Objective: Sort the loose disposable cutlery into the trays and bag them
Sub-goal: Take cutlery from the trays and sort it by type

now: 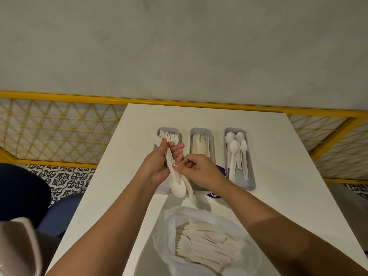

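Note:
My left hand (pixel 157 164) grips a bundle of white disposable cutlery (pixel 175 182) above the left tray (pixel 169 130); a spoon bowl hangs at the bundle's lower end, and fork and knife tips stick out above my fingers. My right hand (pixel 199 170) pinches the bundle at its middle. The left tray holds forks. Knives fill the middle tray (pixel 200 130). Spoons lie in the right tray (pixel 251 185). A clear plastic bag (pixel 169 232) near the table's front edge holds several pieces of cutlery.
The trays stand side by side on a white table (pixel 278 156). A purple object (pixel 220 170) peeks out between the middle and right trays. A yellow lattice rail (pixel 59 124) runs behind the table. A dark blue seat (pixel 20 192) is at left.

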Demonstrator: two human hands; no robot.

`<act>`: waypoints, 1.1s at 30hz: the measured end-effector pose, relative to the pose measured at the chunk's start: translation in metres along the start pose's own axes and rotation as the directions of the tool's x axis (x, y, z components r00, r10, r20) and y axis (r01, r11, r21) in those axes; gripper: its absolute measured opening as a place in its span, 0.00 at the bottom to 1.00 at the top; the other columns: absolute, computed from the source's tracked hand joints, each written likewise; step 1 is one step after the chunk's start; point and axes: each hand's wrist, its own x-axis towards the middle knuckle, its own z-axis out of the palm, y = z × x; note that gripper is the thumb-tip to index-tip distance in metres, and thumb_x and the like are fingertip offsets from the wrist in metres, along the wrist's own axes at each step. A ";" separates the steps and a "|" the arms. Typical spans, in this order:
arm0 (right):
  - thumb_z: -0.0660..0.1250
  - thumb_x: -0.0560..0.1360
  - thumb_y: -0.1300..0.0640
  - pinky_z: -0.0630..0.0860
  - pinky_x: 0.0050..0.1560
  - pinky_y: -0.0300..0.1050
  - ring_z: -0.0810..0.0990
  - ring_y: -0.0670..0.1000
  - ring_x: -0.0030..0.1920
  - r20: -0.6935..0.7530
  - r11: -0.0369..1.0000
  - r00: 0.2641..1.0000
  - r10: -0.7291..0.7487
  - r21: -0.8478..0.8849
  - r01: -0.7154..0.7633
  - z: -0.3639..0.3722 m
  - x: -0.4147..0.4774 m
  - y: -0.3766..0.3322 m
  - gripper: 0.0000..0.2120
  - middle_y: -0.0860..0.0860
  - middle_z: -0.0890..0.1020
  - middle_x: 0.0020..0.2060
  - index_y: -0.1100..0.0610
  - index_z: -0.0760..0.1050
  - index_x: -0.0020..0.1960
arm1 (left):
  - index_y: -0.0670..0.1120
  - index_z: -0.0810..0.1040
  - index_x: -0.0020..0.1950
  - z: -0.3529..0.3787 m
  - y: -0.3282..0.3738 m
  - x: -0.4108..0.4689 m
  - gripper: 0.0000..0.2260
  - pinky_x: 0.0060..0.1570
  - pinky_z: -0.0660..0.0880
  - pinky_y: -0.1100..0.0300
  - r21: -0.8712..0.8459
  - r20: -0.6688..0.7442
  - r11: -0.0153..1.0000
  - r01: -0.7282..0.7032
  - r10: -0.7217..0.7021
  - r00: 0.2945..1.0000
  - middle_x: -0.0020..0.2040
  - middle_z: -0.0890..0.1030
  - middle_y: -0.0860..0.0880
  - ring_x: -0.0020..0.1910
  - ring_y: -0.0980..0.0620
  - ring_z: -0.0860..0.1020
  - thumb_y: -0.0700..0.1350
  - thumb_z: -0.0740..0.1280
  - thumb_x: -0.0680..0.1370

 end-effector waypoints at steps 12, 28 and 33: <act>0.62 0.75 0.61 0.65 0.34 0.37 0.67 0.46 0.31 0.011 0.975 0.999 0.041 -0.221 -0.037 -0.003 -0.014 -0.006 0.04 0.47 0.69 0.30 0.58 0.68 0.41 | 0.39 0.73 0.48 0.006 -0.011 -0.013 0.14 0.38 0.82 0.58 0.066 0.110 0.998 -0.013 0.005 0.994 0.40 0.85 0.44 0.40 0.51 0.84 0.44 0.51 0.83; 0.51 0.79 0.69 0.76 0.29 0.39 0.75 0.52 0.31 -0.097 0.812 0.884 0.456 0.452 -0.369 -0.029 0.012 0.037 0.16 0.57 0.78 0.35 0.64 0.66 0.65 | 0.37 0.71 0.51 -0.006 -0.006 0.002 0.10 0.40 0.81 0.51 -0.055 0.032 0.997 0.057 -0.055 0.998 0.50 0.80 0.37 0.38 0.46 0.85 0.39 0.52 0.83; 0.56 0.77 0.68 0.70 0.36 0.39 0.75 0.49 0.38 -0.189 0.853 0.846 0.499 0.282 -0.440 -0.033 0.030 0.057 0.11 0.57 0.82 0.46 0.59 0.75 0.52 | 0.36 0.72 0.52 -0.008 -0.001 0.008 0.10 0.43 0.80 0.50 -0.098 0.056 0.993 0.060 -0.055 0.997 0.48 0.82 0.37 0.41 0.45 0.85 0.39 0.53 0.82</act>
